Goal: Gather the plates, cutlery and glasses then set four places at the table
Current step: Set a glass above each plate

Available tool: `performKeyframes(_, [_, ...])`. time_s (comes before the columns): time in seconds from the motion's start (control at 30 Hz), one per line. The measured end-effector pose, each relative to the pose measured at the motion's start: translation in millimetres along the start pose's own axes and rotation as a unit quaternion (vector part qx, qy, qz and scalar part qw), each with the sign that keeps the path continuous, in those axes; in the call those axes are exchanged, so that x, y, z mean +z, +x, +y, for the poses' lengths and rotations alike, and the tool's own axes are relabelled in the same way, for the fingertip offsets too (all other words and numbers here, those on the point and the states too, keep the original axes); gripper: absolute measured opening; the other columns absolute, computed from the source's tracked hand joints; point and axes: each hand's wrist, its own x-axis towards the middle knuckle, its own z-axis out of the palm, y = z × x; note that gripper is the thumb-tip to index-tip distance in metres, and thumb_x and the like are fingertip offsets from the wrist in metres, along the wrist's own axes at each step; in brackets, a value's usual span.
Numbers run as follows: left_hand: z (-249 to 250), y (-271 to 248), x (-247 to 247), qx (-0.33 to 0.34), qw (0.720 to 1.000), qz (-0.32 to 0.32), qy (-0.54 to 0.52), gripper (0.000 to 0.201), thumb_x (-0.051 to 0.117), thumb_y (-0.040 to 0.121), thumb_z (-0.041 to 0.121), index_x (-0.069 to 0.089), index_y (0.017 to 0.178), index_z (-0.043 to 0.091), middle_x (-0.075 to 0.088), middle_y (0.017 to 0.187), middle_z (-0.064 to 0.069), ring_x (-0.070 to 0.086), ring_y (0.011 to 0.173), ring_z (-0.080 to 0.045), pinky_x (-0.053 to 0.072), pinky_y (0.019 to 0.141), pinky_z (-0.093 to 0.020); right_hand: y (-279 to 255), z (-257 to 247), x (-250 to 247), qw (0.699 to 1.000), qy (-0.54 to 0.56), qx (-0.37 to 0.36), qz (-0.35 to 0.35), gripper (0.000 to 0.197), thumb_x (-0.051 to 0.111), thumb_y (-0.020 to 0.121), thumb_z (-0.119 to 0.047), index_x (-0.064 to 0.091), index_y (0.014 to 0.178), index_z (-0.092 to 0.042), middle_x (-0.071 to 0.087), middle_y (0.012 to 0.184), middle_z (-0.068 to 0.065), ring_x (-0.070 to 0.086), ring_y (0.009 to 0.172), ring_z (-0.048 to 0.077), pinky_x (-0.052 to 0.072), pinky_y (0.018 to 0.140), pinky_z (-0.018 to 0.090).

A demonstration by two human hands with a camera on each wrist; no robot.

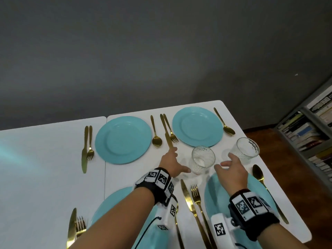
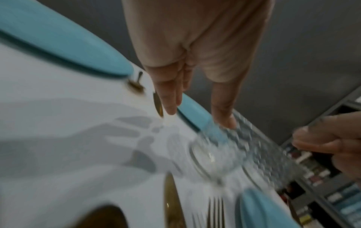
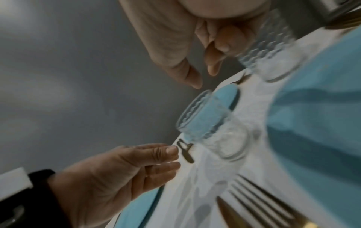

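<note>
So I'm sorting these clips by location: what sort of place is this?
Probably a dining corner in a home or study: a white table set with a blue plate and gold cutlery, and a bookshelf packed with books alongside.

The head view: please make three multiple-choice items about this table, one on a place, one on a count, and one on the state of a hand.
1. Where does the left glass stand?
A. On a plate
B. On the table, between the two hands
C. On the bookshelf

2. How many glasses are on the table?
A. Two
B. Four
C. None

3. What is the state of the left hand?
A. Gripping a fork
B. Holding a plate
C. Open, holding nothing

Key: 1 B, since the glass stands on the white table with the left hand on one side and the right hand on the other. 2 A, since only that glass and the right glass show. 3 C, since its fingers are spread beside the glass and hold nothing.
</note>
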Motion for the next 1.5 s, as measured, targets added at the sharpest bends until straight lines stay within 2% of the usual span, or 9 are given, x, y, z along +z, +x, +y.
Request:
performKeyframes(0.2, [-31.9,-42.1,-95.7,0.038,0.98,0.166,-0.107,0.06,0.075,0.076,0.025,0.047,0.128,0.014,0.059,0.112,0.002,0.063,0.1,-0.019,0.05,0.091,-0.03,-50.2,-81.6,57.0,0.983,0.003,-0.163,-0.083,0.03,0.06,0.086,-0.009,0.062,0.116,-0.015,0.056,0.08,-0.008,0.05,0.086,0.014,0.029,0.072,0.011])
performKeyframes(0.33, [-87.0,-77.2,-170.4,0.026,0.949,0.255,-0.185,0.037,0.07,0.08,0.025,0.054,0.111,0.013,0.061,0.086,0.007,0.064,0.09,-0.022,0.052,0.091,-0.043,-98.5,-135.2,123.8,0.964,0.04,-0.161,-0.206,0.025,0.065,0.083,-0.012,0.063,0.108,-0.015,0.056,0.076,-0.008,0.051,0.066,0.013,0.042,0.062,0.022])
performKeyframes(0.47, [-164.7,-117.6,-244.5,-0.018,0.923,0.306,-0.234,0.022,0.066,0.083,0.018,0.056,0.101,0.012,0.062,0.081,0.002,0.062,0.076,-0.02,0.053,0.081,-0.037,-168.7,-176.8,198.7,0.938,0.029,-0.156,-0.307,0.02,0.063,0.085,-0.011,0.06,0.104,-0.016,0.056,0.079,-0.004,0.049,0.053,0.012,0.038,0.04,0.019])
performKeyframes(0.63, [-268.7,-171.8,-324.6,-0.122,0.893,0.368,-0.228,0.008,0.065,0.083,0.017,0.059,0.086,0.013,0.06,0.072,0.001,0.058,0.063,-0.018,0.051,0.076,-0.034,-247.4,-212.5,298.3,0.905,-0.038,-0.152,-0.395,0.036,0.069,0.082,-0.018,0.058,0.116,-0.012,0.055,0.079,-0.004,0.051,0.055,0.011,0.04,0.044,0.02])
performKeyframes(0.77, [-337.5,-200.9,-376.4,-0.266,0.902,0.293,-0.172,0.023,0.063,0.082,0.024,0.057,0.063,0.011,0.058,0.064,-0.006,0.06,0.07,-0.026,0.055,0.083,-0.033,-289.7,-233.6,365.6,0.882,-0.075,-0.176,-0.431,0.068,0.079,0.074,-0.031,0.044,0.131,-0.018,0.059,0.102,0.001,0.058,0.076,0.014,0.051,0.064,0.025])
performKeyframes(0.87, [-381.8,-208.6,-405.6,-0.312,0.877,0.321,-0.176,0.044,0.073,0.074,0.03,0.06,0.104,0.0,0.067,0.098,-0.017,0.064,0.094,-0.031,0.054,0.09,-0.04,-309.7,-239.8,407.4,0.865,-0.136,-0.21,-0.434,0.089,0.083,0.068,-0.031,0.033,0.141,-0.019,0.051,0.131,0.006,0.055,0.114,0.02,0.047,0.096,0.031])
performKeyframes(0.97, [-401.5,-213.7,-426.0,-0.307,0.859,0.364,-0.187,0.082,0.078,0.072,0.029,0.036,0.136,0.001,0.053,0.131,-0.02,0.055,0.117,-0.034,0.047,0.098,-0.038,-321.7,-241.7,439.0,0.863,-0.146,-0.202,-0.439,0.096,0.084,0.069,-0.025,0.026,0.146,-0.016,0.044,0.142,0.009,0.046,0.128,0.021,0.038,0.104,0.028])
performKeyframes(1.27, [-428.6,-190.1,-440.1,-0.185,0.864,0.418,-0.21,0.102,0.087,0.059,0.015,0.029,0.143,0.016,0.046,0.143,-0.007,0.046,0.13,-0.026,0.038,0.108,-0.035,-332.2,-234.6,501.3,0.872,-0.125,-0.232,-0.412,0.094,0.085,0.062,-0.019,0.035,0.14,-0.023,0.049,0.138,-0.003,0.047,0.126,0.017,0.036,0.095,0.018])
performKeyframes(1.5, [-436.8,-180.5,-445.0,-0.154,0.867,0.432,-0.194,0.089,0.088,0.058,0.017,0.044,0.135,0.012,0.052,0.137,-0.008,0.049,0.127,-0.024,0.039,0.107,-0.033,-337.7,-230.2,520.9,0.88,-0.12,-0.265,-0.376,0.09,0.083,0.061,-0.025,0.039,0.139,-0.019,0.05,0.137,-0.003,0.049,0.126,0.014,0.037,0.097,0.017])
